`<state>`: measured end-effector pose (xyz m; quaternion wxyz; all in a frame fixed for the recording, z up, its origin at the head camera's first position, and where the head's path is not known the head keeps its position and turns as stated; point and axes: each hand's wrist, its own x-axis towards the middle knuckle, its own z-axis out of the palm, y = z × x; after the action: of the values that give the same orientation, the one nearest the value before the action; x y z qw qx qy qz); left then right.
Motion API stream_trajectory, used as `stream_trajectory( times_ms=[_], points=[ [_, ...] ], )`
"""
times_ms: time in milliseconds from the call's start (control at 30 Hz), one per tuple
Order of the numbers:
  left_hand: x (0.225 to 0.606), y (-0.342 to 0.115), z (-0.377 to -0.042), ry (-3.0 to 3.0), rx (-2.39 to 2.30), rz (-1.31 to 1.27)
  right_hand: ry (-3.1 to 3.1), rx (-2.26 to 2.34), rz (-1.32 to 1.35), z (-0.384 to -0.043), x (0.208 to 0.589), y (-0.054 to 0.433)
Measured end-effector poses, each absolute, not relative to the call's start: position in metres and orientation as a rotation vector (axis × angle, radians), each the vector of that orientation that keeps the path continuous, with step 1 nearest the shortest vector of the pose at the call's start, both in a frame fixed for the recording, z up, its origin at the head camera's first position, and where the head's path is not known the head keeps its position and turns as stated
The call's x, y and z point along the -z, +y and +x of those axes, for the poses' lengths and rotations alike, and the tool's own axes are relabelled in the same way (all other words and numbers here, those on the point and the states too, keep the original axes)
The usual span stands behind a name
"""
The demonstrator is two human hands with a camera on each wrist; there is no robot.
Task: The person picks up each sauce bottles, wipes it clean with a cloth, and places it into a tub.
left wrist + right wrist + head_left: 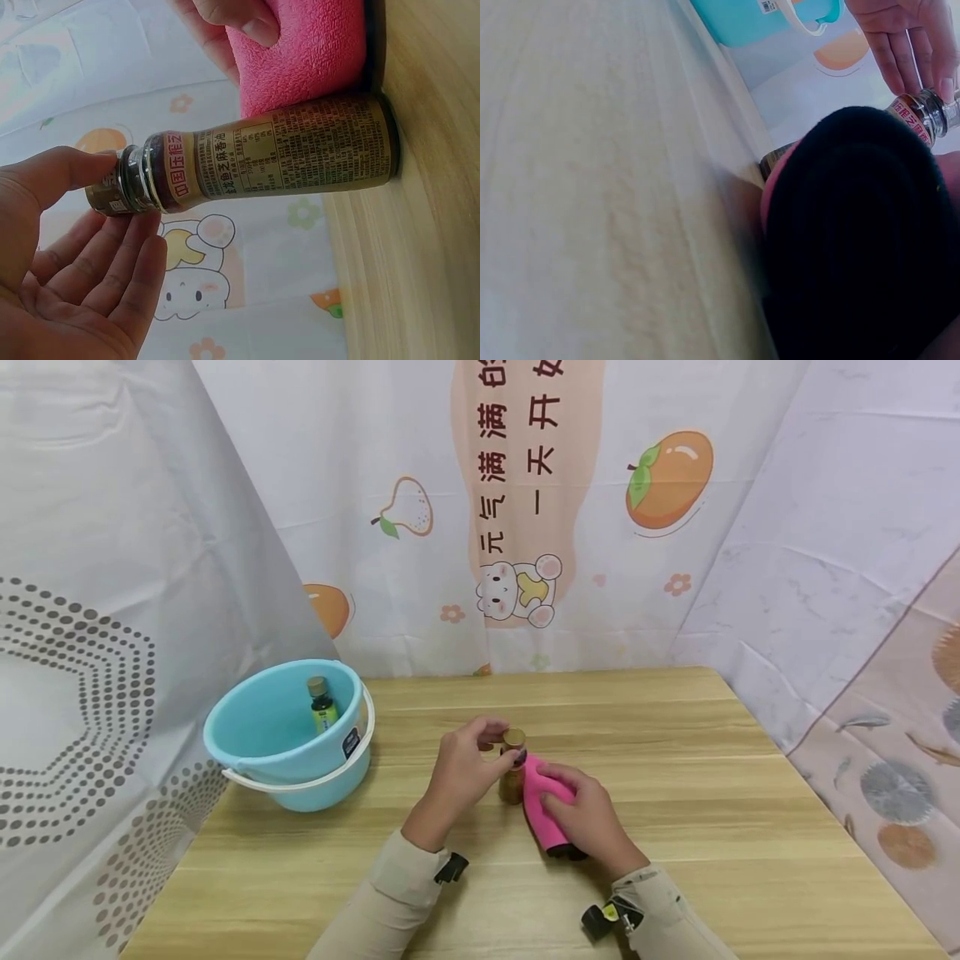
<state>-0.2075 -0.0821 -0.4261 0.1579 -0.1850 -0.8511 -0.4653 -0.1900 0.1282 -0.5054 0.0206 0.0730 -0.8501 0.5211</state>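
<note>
A sesame oil bottle (292, 154) with a gold cap and a brown-gold label stands upright on the wooden table. My left hand (470, 766) pinches it at the cap and neck between thumb and fingers. In the left wrist view its thumb (82, 166) lies on the cap. My right hand (587, 812) grips a pink fuzzy cloth item (542, 802) with a black end, just right of the bottle. The pink cloth lies against the bottle's side in the left wrist view. In the right wrist view the rounded black end (855, 240) fills much of the picture and covers most of the bottle.
On the table's left side stands a light blue bucket (300, 789) with a white handle. A small bottle (322, 706) with a gold cap and green-yellow label leans inside it. A printed curtain (420, 585) hangs behind the table (660, 735).
</note>
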Motion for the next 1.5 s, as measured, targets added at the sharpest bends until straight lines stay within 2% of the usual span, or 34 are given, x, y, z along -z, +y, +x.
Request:
stream_trajectory(
  times_ms=[533,1500],
  points=[
    [0.4267,-0.0795,-0.2089,-2.512,1.229,-0.379,-2.650,-1.571,0.204,-0.1905,0.5051,0.1270],
    [0.4274,-0.0817,-0.2098,-2.565,1.224,-0.378,-2.280,-1.845,0.331,-0.1839,0.4964,0.1286]
  ],
)
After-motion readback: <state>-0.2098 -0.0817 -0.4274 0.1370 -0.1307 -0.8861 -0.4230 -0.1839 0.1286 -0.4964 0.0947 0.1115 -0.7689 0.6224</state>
